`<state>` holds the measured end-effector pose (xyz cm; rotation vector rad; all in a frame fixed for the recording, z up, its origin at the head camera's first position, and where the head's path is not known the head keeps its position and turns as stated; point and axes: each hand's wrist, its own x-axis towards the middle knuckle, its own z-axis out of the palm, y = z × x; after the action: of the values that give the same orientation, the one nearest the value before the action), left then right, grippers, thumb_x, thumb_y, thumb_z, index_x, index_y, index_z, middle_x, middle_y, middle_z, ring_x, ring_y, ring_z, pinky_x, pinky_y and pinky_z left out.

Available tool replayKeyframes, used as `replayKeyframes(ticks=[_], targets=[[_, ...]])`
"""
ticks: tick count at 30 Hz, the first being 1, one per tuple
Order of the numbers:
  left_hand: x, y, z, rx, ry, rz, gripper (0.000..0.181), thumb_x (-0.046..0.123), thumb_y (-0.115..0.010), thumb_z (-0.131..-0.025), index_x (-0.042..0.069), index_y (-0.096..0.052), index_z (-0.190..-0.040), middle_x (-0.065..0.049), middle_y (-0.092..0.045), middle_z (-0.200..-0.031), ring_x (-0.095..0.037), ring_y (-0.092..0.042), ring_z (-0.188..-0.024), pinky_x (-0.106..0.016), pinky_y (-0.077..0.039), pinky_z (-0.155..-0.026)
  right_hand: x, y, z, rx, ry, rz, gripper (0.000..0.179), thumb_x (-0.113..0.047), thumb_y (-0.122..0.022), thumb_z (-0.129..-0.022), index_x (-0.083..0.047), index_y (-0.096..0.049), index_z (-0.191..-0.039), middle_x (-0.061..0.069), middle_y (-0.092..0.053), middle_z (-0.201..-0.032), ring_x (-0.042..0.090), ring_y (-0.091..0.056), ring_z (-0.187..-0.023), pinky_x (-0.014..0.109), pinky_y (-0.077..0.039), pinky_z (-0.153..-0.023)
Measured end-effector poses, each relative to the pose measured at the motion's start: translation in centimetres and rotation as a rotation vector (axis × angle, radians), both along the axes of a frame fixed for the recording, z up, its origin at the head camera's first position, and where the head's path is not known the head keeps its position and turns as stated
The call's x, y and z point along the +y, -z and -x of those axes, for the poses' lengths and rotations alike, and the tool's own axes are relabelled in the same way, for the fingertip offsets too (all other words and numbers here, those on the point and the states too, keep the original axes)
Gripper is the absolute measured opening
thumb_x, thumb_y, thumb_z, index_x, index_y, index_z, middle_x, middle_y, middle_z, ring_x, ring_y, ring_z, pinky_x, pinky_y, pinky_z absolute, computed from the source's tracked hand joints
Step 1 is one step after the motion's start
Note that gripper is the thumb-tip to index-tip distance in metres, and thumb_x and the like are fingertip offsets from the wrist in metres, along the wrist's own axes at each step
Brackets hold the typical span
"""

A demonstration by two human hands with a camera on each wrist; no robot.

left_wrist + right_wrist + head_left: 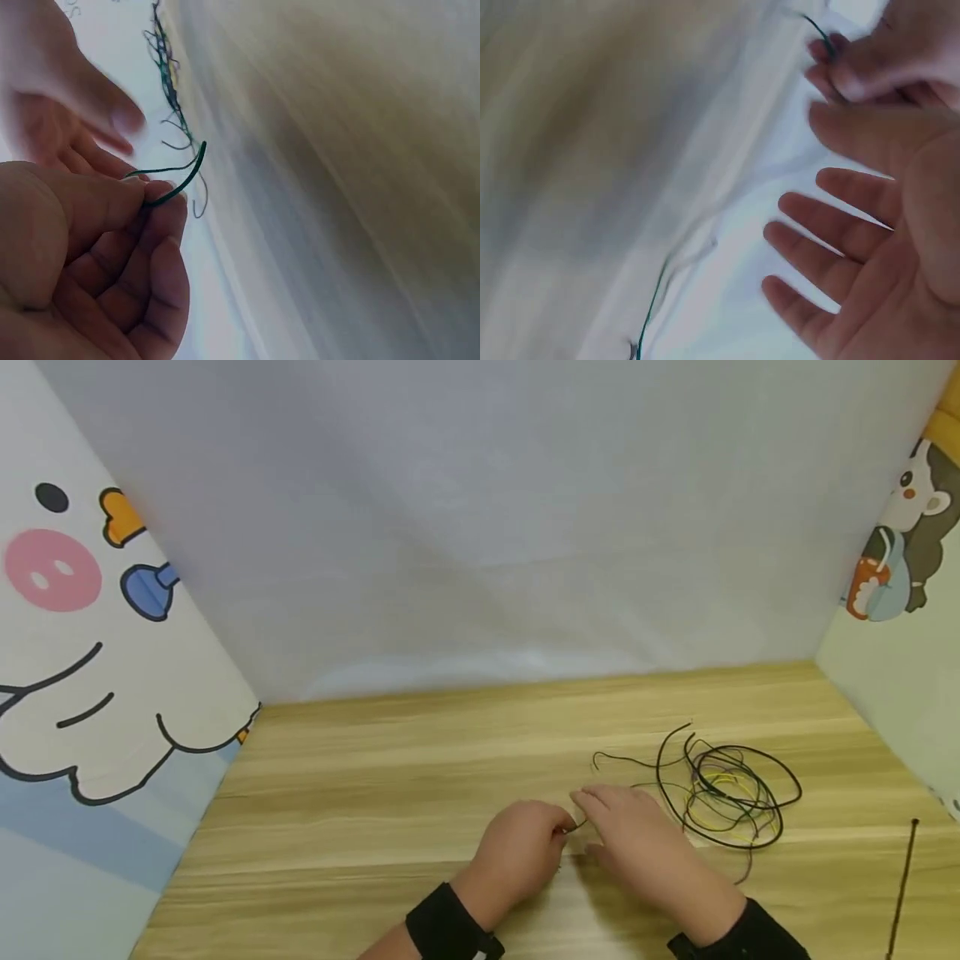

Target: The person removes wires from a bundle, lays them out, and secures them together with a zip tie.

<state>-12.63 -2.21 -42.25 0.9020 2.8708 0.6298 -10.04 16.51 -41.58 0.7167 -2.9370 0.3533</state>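
My left hand (521, 850) pinches a thin dark green wire (196, 166) between thumb and forefinger, and the other fingers curl loosely below. The wire's bent piece sticks out past the fingertips in the left wrist view. Close beside it, my right hand (637, 843) has its fingers spread and straight, its palm holding nothing in the right wrist view. A tangled coil of black, green and yellow wires (780, 827) lies on the table just beyond the right hand. From it a thin wire end (622, 757) curls out to the left.
The wood-grain table (337, 785) meets a pale back wall (510, 543). Cartoon-printed panels stand at the left (187, 668) and right (907, 677). A thin dark stick-like piece (903, 881) lies near the table's right edge.
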Motion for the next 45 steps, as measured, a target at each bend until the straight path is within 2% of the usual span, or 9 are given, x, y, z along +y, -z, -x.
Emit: replayKeyframes(ticks=[4, 9, 14, 19, 27, 31, 35, 41, 45], targets=[[-0.4, -0.1, -0.8, 0.101, 0.009, 0.049, 0.014, 0.011, -0.074, -0.095, 0.020, -0.081, -0.103, 0.007, -0.074, -0.094, -0.008, -0.069, -0.086, -0.025, -0.054, -0.071, -0.9, 0.7, 0.1, -0.028, -0.041, -0.010, 0.008, -0.013, -0.076, -0.093, -0.012, -0.070, -0.098, -0.001, -0.069, -0.091, 0.023, -0.067, -0.091, 0.049, -0.050, -0.091], [-1.9, -0.2, -1.3, 0.261, 0.026, 0.229, 0.013, 0.010, -0.077, -0.091, 0.023, -0.077, -0.087, 0.009, -0.060, -0.072, -0.007, -0.059, -0.066, -0.025, -0.048, -0.060, -0.7, 1.4, -0.2, -0.055, -0.066, 0.019, 0.014, -0.014, -0.073, -0.096, -0.018, -0.068, -0.083, -0.010, -0.062, -0.079, 0.015, -0.064, -0.077, 0.042, -0.053, -0.078], [-5.2, 0.2, -1.8, 0.342, 0.007, 0.332, 0.020, 0.012, -0.081, -0.085, 0.021, -0.066, -0.074, 0.009, -0.052, -0.065, -0.008, -0.055, -0.061, -0.029, -0.046, -0.057, -0.5, 1.6, -0.5, -0.107, -0.085, 0.037, 0.017, -0.016, -0.071, -0.097, -0.019, -0.066, -0.082, -0.013, -0.056, -0.076, 0.012, -0.061, -0.073, 0.038, -0.053, -0.071], [-8.6, 0.3, -2.0, 0.316, -0.046, 0.341, 0.023, 0.005, -0.081, -0.080, 0.019, -0.065, -0.073, 0.008, -0.052, -0.065, -0.009, -0.054, -0.060, -0.030, -0.046, -0.057, -0.5, 1.8, -0.5, -0.144, -0.098, 0.040, 0.015, -0.017, -0.071, -0.098, -0.019, -0.068, -0.083, -0.013, -0.058, -0.078, 0.012, -0.062, -0.073, 0.039, -0.054, -0.071], [-14.5, 0.6, -2.4, 0.162, -0.168, 0.291, 0.019, -0.002, -0.075, -0.086, 0.017, -0.074, -0.082, 0.007, -0.062, -0.072, -0.013, -0.063, -0.067, -0.033, -0.052, -0.063, 0.1, 2.2, -0.7, -0.257, -0.020, 0.087, 0.014, -0.017, -0.068, -0.100, -0.020, -0.068, -0.086, -0.013, -0.061, -0.082, 0.011, -0.063, -0.078, 0.041, -0.054, -0.076], [-16.5, 0.9, -2.6, 0.152, -0.236, 0.308, 0.018, 0.001, -0.074, -0.090, 0.017, -0.073, -0.081, 0.007, -0.063, -0.073, -0.013, -0.063, -0.067, -0.033, -0.053, -0.062, 0.7, 2.4, -0.6, -0.322, 0.030, 0.121, 0.018, -0.017, -0.065, -0.101, -0.022, -0.066, -0.084, -0.013, -0.058, -0.080, 0.009, -0.057, -0.075, 0.041, -0.052, -0.075], [-18.4, 1.1, -2.8, 0.144, -0.275, 0.341, 0.019, 0.002, -0.074, -0.090, 0.019, -0.074, -0.082, 0.007, -0.064, -0.075, -0.016, -0.065, -0.069, -0.036, -0.054, -0.062, 0.9, 2.4, -0.6, -0.339, 0.023, 0.136, 0.020, -0.016, -0.064, -0.102, -0.022, -0.063, -0.083, -0.012, -0.055, -0.079, 0.008, -0.051, -0.072, 0.039, -0.049, -0.072], [-20.5, 1.4, -3.1, 0.169, -0.325, 0.371, 0.020, -0.001, -0.078, -0.083, 0.017, -0.072, -0.079, 0.006, -0.063, -0.074, -0.020, -0.065, -0.068, -0.040, -0.053, -0.061, 0.8, 2.4, -0.8, -0.338, -0.011, 0.176, 0.020, -0.015, -0.063, -0.102, -0.021, -0.062, -0.083, -0.012, -0.055, -0.080, 0.007, -0.052, -0.074, 0.040, -0.050, -0.074], [-19.5, 1.1, -3.2, 0.149, -0.312, 0.435, 0.016, -0.002, -0.078, -0.082, 0.012, -0.072, -0.085, 0.000, -0.063, -0.079, -0.025, -0.065, -0.073, -0.044, -0.053, -0.066, 0.4, 2.5, -1.1, -0.344, -0.029, 0.199, 0.022, -0.016, -0.062, -0.102, -0.022, -0.060, -0.082, -0.012, -0.053, -0.079, 0.008, -0.049, -0.072, 0.039, -0.049, -0.073]])
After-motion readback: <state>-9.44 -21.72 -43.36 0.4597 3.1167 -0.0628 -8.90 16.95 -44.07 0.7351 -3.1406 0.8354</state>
